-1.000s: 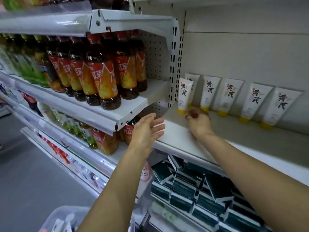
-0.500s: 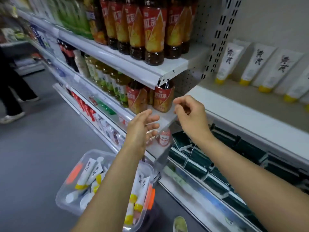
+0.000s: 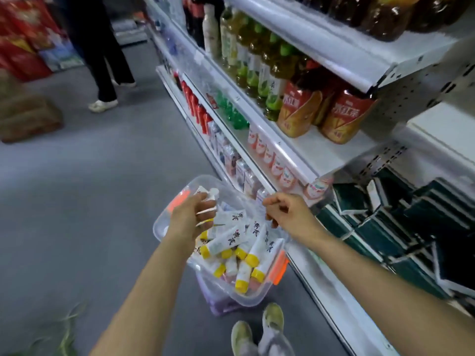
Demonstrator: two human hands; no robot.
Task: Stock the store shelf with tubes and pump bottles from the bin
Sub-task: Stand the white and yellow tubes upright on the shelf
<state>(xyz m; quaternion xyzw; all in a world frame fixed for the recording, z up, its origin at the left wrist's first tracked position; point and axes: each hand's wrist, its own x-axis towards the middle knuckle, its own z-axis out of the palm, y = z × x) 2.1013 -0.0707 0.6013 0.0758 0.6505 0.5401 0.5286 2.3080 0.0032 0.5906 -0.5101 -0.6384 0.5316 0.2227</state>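
Observation:
A clear plastic bin with orange latches stands on the floor by the shelving, filled with several white tubes that have yellow caps and black lettering. My left hand hovers over the bin's far side, fingers loosely curled just above the tubes and holding nothing. My right hand hangs over the bin's right rim, also loosely curled and empty. The white shelf shows only as an edge at the right, and no tubes on it are in view.
Bottled drinks fill the shelves above the bin, and dark green boxes lie on the lower shelf at right. A person stands up the aisle. A cardboard box sits at left. My shoes are beside the bin.
My view has dropped from the shelf to the bin. Both hands have come down from the shelf edge to just above the tubes in the bin.

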